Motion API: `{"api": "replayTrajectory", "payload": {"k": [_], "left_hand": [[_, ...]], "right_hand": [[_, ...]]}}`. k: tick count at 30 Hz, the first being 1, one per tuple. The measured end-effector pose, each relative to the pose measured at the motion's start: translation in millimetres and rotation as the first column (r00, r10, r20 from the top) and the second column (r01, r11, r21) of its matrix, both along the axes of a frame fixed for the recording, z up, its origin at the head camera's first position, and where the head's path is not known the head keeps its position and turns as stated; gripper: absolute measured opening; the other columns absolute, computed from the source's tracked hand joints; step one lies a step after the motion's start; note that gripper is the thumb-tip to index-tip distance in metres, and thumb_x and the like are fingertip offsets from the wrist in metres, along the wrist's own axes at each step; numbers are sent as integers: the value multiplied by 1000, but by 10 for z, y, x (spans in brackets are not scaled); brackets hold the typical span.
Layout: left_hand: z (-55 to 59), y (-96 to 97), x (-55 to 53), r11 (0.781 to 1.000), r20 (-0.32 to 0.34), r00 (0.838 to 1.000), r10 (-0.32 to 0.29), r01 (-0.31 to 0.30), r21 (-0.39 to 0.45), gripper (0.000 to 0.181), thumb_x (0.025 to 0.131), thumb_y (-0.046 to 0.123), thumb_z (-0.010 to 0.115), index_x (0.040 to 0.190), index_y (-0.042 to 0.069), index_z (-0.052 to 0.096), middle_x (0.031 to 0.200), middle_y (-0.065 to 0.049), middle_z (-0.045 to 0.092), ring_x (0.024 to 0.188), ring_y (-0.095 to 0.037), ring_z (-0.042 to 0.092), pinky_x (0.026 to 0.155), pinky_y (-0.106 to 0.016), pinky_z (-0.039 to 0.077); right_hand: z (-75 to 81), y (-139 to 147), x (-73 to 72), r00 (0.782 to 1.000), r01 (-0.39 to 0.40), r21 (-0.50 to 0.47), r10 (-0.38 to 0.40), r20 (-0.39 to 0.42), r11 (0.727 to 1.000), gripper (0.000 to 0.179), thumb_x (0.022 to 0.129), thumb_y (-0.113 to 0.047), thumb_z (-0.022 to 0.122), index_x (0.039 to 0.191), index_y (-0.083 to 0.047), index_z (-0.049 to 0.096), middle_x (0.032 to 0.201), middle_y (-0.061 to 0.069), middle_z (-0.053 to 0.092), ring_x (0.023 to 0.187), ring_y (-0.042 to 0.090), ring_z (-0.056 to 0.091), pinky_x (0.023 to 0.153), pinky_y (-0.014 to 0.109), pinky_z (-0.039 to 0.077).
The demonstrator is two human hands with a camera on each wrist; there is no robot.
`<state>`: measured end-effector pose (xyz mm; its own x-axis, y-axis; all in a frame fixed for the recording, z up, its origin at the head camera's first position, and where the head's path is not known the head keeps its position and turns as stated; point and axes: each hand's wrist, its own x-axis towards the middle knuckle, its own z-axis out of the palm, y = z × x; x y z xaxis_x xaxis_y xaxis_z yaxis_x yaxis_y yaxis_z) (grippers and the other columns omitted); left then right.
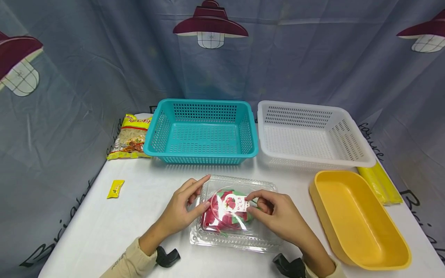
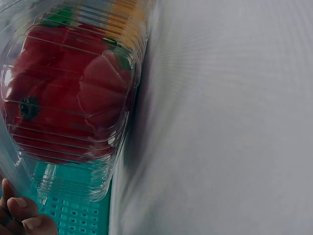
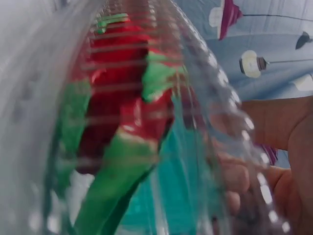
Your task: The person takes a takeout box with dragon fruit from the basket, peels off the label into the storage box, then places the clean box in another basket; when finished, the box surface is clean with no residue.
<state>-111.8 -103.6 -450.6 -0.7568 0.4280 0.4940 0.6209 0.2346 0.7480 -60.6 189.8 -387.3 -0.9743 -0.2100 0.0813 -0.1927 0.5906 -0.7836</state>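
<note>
So the clear plastic clamshell box (image 1: 236, 216) is sitting flat on the white bench (image 1: 146, 208), near the front edge, right between both hands. Inside there's something red and green with a small white label on it, looks like a soft fruit-shaped item or a packet, can't tell exactly what through the ribbed lid.

Left hand (image 1: 182, 210) rests against the left side of the box, fingers mostly straight and loosely spread, index finger reaching along the top left corner, thumb against the lid edge. Right hand (image 1: 274, 212) is on the right side, fingers curled with thumb and index pinching at the lid near the label.

My guess on handling: this thing is light, thin and springy. The walls will flex and crackle if you squeeze, and the smooth plastic is probably a bit slippery. Squeeze the middle of the lid and it'll just dent in on the contents. Best place to take hold is the stiffer flanged rim on the 2 short sides, 1 hand each, or pinch the rim lip if you want the lid up.

Other stuff around: teal basket (image 1: 201, 131) and white basket (image 1: 313, 135) behind it, yellow tub (image 1: 358, 220) to the right, a snack bag (image 1: 130, 137) and a small yellow sachet (image 1: 115, 189) off to the left.
</note>
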Motion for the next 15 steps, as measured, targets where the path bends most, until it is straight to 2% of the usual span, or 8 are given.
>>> {"api": "replayTrajectory", "payload": {"k": [6,15], "left_hand": [[7,3,0,1000,2,1000,-2,2,4,64,91,14,75,150,7,51,93,-2,48,69,-16,42,56,-28,38],[1,6,0,1000,-4,1000,-3,3,5,64,91,13,75,151,7,51,93,-2,48,69,-16,42,56,-28,38]], "right_hand": [[-16,0,-14,999,45,20,-44,-29,999,15,89,-15,81,102,-21,75,64,-10,47,56,6,44,51,24,38],[-18,-43,-10,997,78,37,-78,-13,996,15,90,-9,76,97,-22,75,63,-8,49,54,7,44,48,24,37]]}}
